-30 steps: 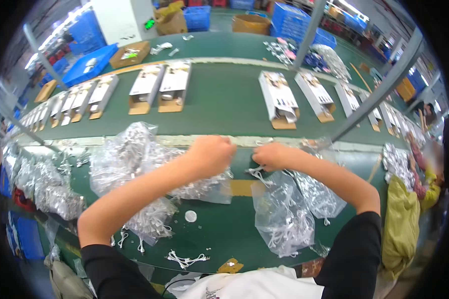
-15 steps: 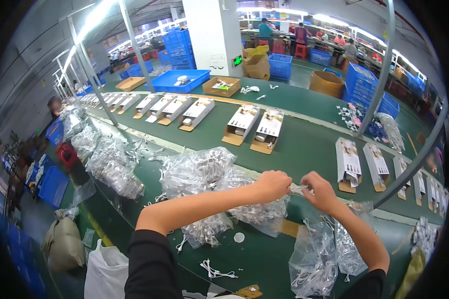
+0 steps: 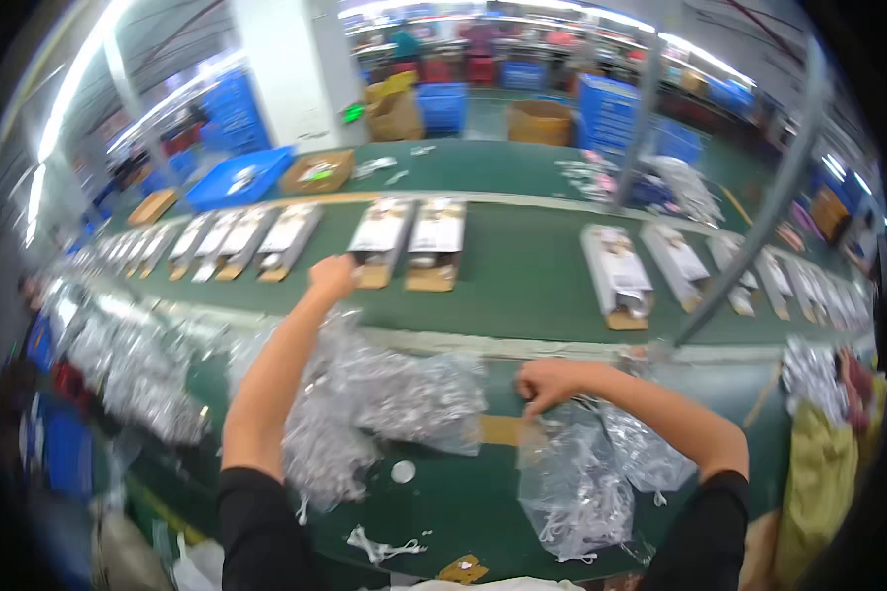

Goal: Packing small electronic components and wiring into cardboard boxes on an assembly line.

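My left hand (image 3: pixel 333 277) reaches out over the green conveyor belt, its fingers curled beside the open end of a white printed box (image 3: pixel 381 232). Whatever those fingers hold, if anything, is hidden by blur. A second printed box (image 3: pixel 437 232) lies just right of that one, its brown flap folded out toward me. My right hand (image 3: pixel 550 382) is closed with fingers bent downward, at the upper edge of a clear plastic bag (image 3: pixel 574 483) of white cables. I cannot make out what is between its fingers. Between my arms lie more clear bags of white cables (image 3: pixel 409 399).
Rows of similar boxes run along the belt to the left and the right (image 3: pixel 618 276). A slanted grey post (image 3: pixel 759 231) rises at right. Loose white cables (image 3: pixel 379 547) and a round white disc (image 3: pixel 403 472) lie near me. Beyond the belt are a blue tray (image 3: pixel 241 179) and a cardboard tray (image 3: pixel 317 172).
My hands were close together above the belt's near edge, with white cable at the right fingers. The left has moved forward to the box, the right back toward the bag. The view has turned right.
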`<state>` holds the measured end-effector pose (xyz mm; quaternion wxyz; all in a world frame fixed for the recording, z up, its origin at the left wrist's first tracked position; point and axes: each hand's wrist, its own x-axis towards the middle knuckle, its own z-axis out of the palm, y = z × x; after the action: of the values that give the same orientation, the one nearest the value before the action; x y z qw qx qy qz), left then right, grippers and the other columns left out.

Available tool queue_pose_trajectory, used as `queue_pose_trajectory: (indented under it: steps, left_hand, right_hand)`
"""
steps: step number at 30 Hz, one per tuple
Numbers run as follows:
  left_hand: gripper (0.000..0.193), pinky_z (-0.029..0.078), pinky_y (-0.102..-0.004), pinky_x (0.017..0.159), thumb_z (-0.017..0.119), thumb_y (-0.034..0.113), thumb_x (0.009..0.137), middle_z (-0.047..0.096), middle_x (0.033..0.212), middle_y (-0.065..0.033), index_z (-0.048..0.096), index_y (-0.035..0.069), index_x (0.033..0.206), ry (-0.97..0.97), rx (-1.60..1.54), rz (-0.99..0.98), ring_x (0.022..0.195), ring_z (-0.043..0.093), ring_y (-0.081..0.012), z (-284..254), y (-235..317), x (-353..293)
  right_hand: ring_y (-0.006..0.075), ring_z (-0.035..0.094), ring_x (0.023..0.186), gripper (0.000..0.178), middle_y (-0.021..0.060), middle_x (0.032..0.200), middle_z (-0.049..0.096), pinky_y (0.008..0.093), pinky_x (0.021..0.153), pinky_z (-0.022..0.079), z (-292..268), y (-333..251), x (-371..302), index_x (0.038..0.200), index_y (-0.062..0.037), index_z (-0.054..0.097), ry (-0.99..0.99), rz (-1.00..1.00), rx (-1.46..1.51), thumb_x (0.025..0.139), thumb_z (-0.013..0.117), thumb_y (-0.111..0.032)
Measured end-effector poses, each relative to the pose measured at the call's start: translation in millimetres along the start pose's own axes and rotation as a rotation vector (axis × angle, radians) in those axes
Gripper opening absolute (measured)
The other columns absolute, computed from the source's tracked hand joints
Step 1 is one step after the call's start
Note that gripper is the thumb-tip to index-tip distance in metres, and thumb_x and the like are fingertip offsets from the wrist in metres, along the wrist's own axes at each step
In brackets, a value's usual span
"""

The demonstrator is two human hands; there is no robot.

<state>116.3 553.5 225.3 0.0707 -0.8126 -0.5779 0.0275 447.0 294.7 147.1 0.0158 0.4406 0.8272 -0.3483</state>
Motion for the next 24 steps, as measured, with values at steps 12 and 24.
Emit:
queue_pose_trajectory:
  steps: [12, 24]
  left_hand:
    - [0.031, 0.055, -0.0408, 0.070, 0.067, 0.037, 0.079, 0.069, 0.090, -0.0139, 0.069, 0.007, 0.084, 0.176, 0.156, 0.006, 0.083, 0.068, -0.0299, 71.8, 9.4, 71.2]
    - [0.030, 0.051, -0.0440, 0.068, 0.070, 0.032, 0.075, 0.066, 0.085, -0.0140, 0.067, 0.005, 0.089, 0.038, 0.084, 0.473, 0.081, 0.065, -0.0326, -55.3, 128.1, -42.7]
  right_hand:
    - [0.0180, 0.060, 0.065, 0.023, 0.0060, 0.070, 0.065, 0.0358, 0.059, 0.046, 5.8, 5.3, 20.7, 0.074, -0.0044, 0.064, 0.107, -0.066, 0.177, 0.066, 0.078, -0.021]
    - [0.0140, 0.060, 0.060, 0.026, 0.0065, 0.077, 0.070, 0.0281, 0.056, 0.051, -10.8, 35.7, 45.6, 0.087, -0.0026, 0.062, -0.150, 0.009, 0.612, 0.090, 0.062, -0.028]
